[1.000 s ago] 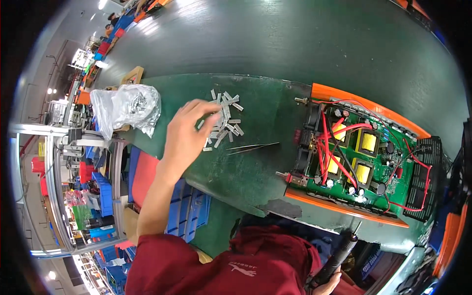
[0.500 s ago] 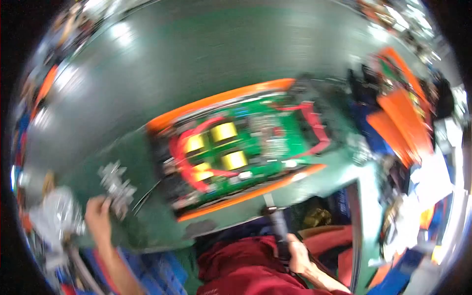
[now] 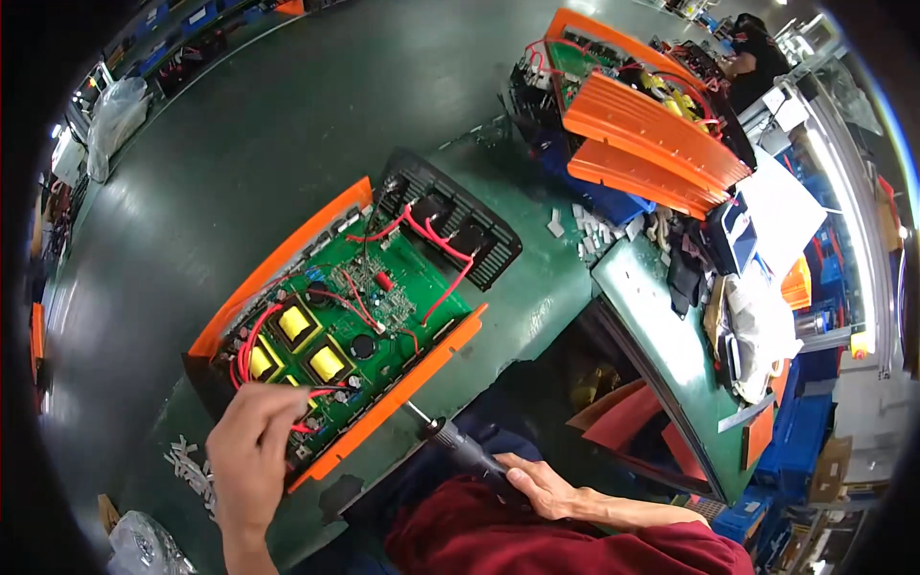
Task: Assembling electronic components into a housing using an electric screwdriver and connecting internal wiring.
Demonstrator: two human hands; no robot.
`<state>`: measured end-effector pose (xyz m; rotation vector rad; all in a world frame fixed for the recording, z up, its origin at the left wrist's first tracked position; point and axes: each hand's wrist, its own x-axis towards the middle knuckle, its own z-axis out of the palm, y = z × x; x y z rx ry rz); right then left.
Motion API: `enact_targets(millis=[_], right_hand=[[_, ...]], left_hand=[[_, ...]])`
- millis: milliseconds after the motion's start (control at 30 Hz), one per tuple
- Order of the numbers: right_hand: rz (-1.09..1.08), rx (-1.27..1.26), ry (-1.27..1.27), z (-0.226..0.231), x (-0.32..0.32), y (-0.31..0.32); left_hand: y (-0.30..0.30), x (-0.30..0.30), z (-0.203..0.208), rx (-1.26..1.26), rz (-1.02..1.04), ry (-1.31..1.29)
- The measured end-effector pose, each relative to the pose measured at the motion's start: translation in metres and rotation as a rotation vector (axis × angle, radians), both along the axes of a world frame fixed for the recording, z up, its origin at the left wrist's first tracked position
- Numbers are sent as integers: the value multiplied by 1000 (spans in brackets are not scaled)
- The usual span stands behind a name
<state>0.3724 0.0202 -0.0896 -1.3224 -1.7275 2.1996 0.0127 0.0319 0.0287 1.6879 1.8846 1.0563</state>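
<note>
Over the near left corner of an opened electronic unit hovers my left hand (image 3: 251, 450), thumb and fingers pinched together; anything between them is hidden. A red wire (image 3: 331, 390) runs close to its fingertips. The unit has a green circuit board (image 3: 407, 273) with yellow-wrapped transformers (image 3: 326, 363), orange side panels (image 3: 398, 388) and a black vented end panel (image 3: 496, 244) with fans. My right hand (image 3: 544, 487) is wrapped round a dark power screwdriver (image 3: 468, 450) at the bench's near edge. Its thin bit points toward the near orange panel, and I cannot tell whether they touch.
Small pale pieces (image 3: 190, 470) lie left of my left hand, beside a clear plastic bag (image 3: 144, 546). Another orange-panelled unit (image 3: 652, 134) stands at the far right, with grey bits (image 3: 599, 230) before it. A person (image 3: 757, 57) is beyond.
My view has turned to the right. My left hand has left the pale pieces and come to the unit's corner. My right hand still holds the screwdriver, its bit now near the orange panel.
</note>
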Motion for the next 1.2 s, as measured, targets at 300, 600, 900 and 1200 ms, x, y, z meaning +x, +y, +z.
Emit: enact_targets(millis=[300, 600, 900, 1200], right_hand=[[-58, 172, 9, 3, -6, -2], [13, 140, 16, 6, -12, 8], [1, -14, 50, 8, -14, 11], [-67, -208, 148, 10, -14, 10]], left_hand=[[39, 20, -10, 50, -228, 409], [51, 29, -33, 79, -277, 500], [58, 24, -41, -63, -364, 423], [61, 21, -46, -48, -367, 422]])
